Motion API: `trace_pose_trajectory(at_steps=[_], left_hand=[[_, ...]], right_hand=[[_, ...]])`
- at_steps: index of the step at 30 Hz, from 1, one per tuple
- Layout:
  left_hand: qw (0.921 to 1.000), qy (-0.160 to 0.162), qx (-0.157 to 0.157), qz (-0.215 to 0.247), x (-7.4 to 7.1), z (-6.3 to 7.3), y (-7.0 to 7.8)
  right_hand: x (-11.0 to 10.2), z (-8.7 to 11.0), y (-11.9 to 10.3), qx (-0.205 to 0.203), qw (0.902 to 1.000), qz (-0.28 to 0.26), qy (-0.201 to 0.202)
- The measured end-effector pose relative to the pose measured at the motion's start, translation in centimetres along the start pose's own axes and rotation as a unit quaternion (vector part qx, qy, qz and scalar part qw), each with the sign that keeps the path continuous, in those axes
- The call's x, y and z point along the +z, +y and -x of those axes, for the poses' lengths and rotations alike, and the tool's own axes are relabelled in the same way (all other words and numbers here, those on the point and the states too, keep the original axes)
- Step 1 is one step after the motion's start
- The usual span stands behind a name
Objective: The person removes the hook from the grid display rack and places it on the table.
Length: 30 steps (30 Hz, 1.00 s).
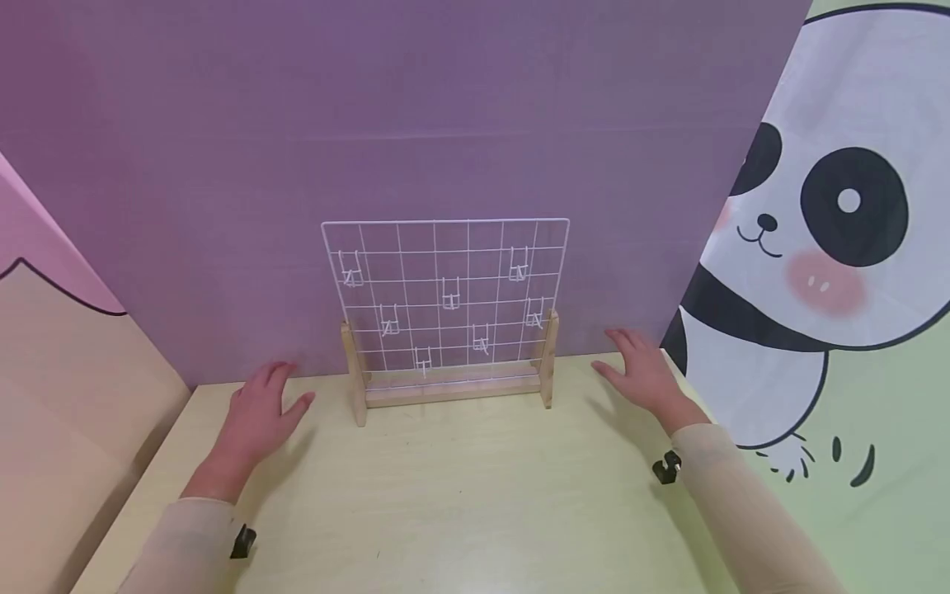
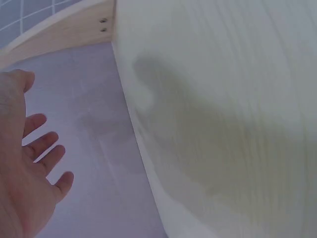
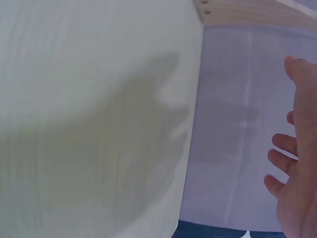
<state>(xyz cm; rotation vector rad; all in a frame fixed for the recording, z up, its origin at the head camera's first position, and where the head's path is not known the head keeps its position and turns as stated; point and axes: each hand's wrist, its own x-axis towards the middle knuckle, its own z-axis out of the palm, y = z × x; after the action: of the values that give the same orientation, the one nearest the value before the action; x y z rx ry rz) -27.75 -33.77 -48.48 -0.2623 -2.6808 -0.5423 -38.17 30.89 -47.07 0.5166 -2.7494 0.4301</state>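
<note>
A white wire grid rack (image 1: 453, 290) stands upright in a wooden base (image 1: 454, 393) at the back of the table. Several small white wire hooks (image 1: 450, 295) hang on its mesh. Left of the rack, my left hand (image 1: 260, 415) hovers over the tabletop with relaxed, spread fingers and holds nothing. On the other side, my right hand (image 1: 644, 373) is held over the table's right edge area, fingers loosely extended and nothing in them. Both hands are apart from the rack. Each wrist view shows its hand and the hand's shadow on the wood.
The pale wooden table (image 1: 460, 487) spreads in front of the rack. Close behind it hangs a purple backdrop (image 1: 445, 132). A panda-print sheet (image 1: 831, 223) runs along the right side, and a pink and beige sheet (image 1: 67, 371) along the left.
</note>
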Motion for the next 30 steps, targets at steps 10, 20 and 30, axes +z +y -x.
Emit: trace_pose_trajectory(at_steps=[10,20,30], left_hand=[[0.9949,0.028,-0.031,0.092,-0.7,-1.2,2.8],[0.9884,0.046,-0.022,0.143,-2.0,-3.2,5.2],[0.9794,0.090,-0.004,0.181,-3.2,-5.0,7.0]], right_hand=[[-0.6,-1.3,-2.4,0.022,0.9789,-0.199,0.043],[-1.1,-2.6,-4.9,0.005,0.9597,-0.272,0.072],[-1.5,-3.7,-7.0,0.002,0.9478,-0.311,0.068]])
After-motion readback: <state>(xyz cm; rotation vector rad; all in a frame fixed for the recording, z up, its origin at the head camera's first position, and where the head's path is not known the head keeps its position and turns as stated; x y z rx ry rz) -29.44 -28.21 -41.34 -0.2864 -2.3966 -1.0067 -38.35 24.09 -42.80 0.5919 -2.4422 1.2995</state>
